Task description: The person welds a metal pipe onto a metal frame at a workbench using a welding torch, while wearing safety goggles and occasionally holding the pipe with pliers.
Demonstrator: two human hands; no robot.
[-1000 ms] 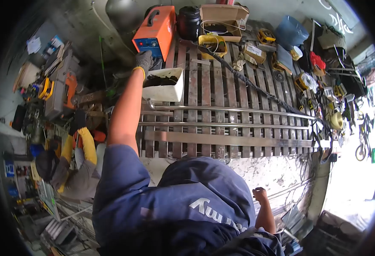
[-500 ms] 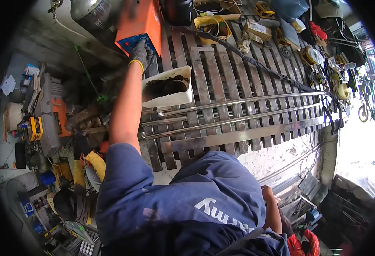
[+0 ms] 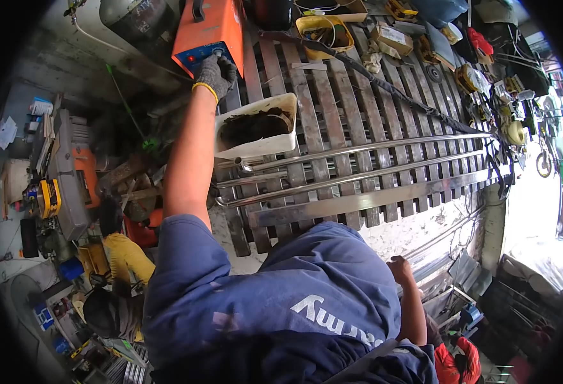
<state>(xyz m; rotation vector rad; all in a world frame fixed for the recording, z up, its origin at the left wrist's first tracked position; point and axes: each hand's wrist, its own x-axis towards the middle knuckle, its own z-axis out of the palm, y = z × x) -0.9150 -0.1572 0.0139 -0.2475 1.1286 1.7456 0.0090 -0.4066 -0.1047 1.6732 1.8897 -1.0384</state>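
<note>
My left hand, in a grey knit glove with a yellow cuff, reaches to an orange welding machine. Its fingers close around a knob on the machine's blue front panel, beside a red switch or light. Just below the glove stands a white plastic bin with a dark, dirty inside. My right hand is bare and hangs low beside my body, away from the bench; its fingers look curled, with no object visible in them.
Bent metal tubes and a flat metal bar lie across the slatted metal bench. A black cable crosses it. A yellow tub and cardboard box sit behind. A gas cylinder stands left. A yellow-sleeved person works lower left.
My left hand has shifted slightly on the knob and more of the knob shows. My right hand's fingers have moved a little. The yellow-sleeved person has changed posture.
</note>
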